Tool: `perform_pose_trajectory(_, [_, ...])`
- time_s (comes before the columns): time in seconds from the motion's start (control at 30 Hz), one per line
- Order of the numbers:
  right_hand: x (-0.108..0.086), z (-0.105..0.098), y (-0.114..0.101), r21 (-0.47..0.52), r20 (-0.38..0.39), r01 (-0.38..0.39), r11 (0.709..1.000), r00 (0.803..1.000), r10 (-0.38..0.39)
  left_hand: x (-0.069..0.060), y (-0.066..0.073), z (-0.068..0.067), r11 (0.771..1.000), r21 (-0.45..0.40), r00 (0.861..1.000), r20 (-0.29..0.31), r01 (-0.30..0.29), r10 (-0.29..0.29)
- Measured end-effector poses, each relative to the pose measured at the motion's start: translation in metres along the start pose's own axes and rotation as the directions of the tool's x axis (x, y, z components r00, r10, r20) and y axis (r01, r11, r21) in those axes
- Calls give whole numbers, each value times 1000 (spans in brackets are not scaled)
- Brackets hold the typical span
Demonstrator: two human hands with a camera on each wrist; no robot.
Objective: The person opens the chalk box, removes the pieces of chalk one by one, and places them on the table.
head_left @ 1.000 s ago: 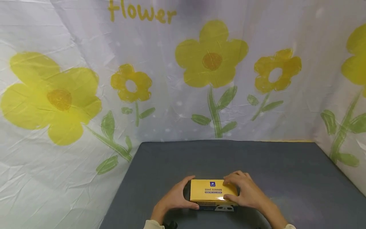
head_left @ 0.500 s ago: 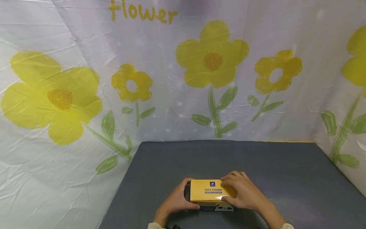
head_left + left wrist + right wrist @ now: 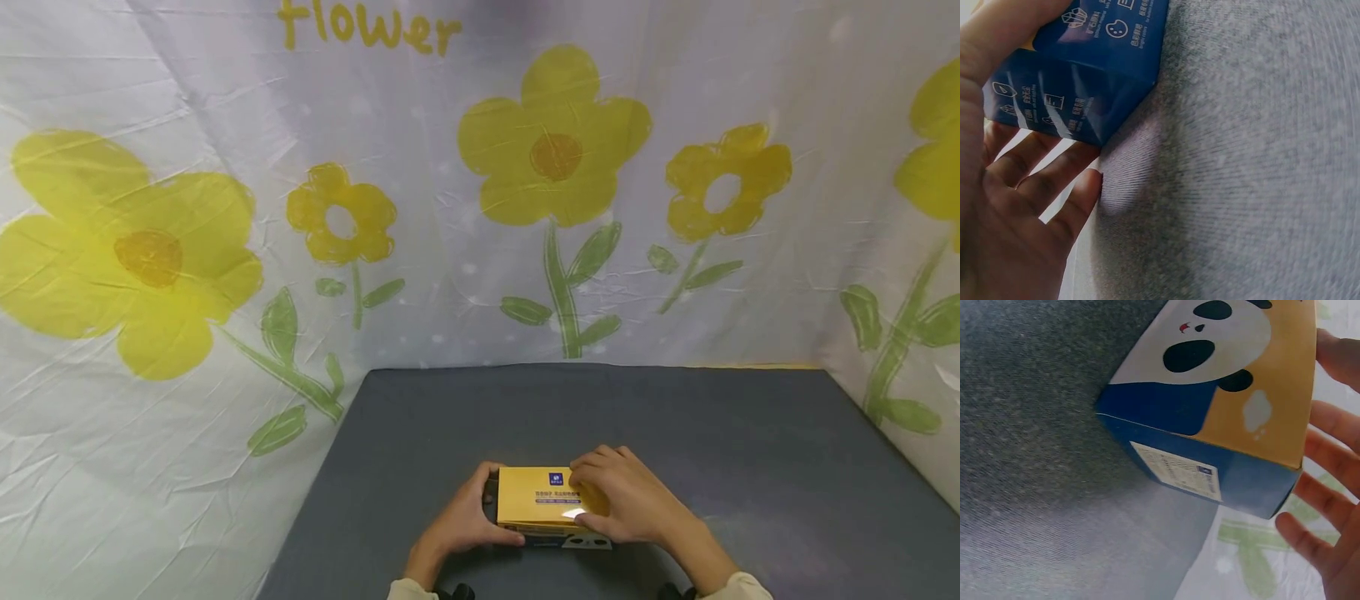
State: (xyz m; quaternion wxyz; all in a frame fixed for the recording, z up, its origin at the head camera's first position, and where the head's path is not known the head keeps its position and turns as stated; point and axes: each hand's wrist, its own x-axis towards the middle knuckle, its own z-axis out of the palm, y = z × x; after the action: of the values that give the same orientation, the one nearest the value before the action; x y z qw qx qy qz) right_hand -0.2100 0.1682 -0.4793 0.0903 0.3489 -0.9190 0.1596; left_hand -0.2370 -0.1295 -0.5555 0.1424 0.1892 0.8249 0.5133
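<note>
A small yellow and blue cardboard box [image 3: 532,496] lies on the dark grey table, its yellow top facing up with a blue logo and small print. A panda face decorates its long side [image 3: 1235,344], and a white label [image 3: 1179,472] is on one blue end. My left hand [image 3: 467,518] grips the left end, thumb on the near side and fingers round behind. On the right part of the top rests my right hand [image 3: 630,500], its thumb by the near top edge and its fingers spread over the lid. Between thumb and fingers, part of the top is covered.
The grey table [image 3: 420,425] spreads behind and to both sides of the box. A white cloth [image 3: 435,292] printed with yellow flowers hangs along the back and the sides. Black straps [image 3: 457,592] show at the wrists, below light sleeves.
My right hand has slid a little to the left over the box top. The left hand keeps its grip on the left end, and the box has hardly shifted.
</note>
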Motion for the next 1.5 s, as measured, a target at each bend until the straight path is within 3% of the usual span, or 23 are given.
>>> perform_pose_trajectory(0.27, [2, 2, -2, 23, 29, -26, 999, 999, 25, 0, -1, 0, 999, 38, 1000, -16, 8, -7])
perform_pose_trajectory(0.73, [1, 13, 8, 56, -106, 33, 998, 994, -27, 0, -2, 1, 999, 37, 1000, -3, 2, -2])
perform_pose_trajectory(1.07, [1, 9, 10, 247, -102, -15, 969, 994, 41, 0, -6, -2, 1000, 18, 1000, 27, -6, 5])
perform_pose_trajectory(1.23, [-13, 8, 14, 283, -121, -63, 957, 988, 101, 0, -7, -1, 1000, -4, 999, 39, -30, 31])
perform_pose_trajectory(1.5, [-43, 10, 22, 285, -271, -73, 956, 950, 153, 1, -6, -3, 1000, -17, 999, 45, -23, 24])
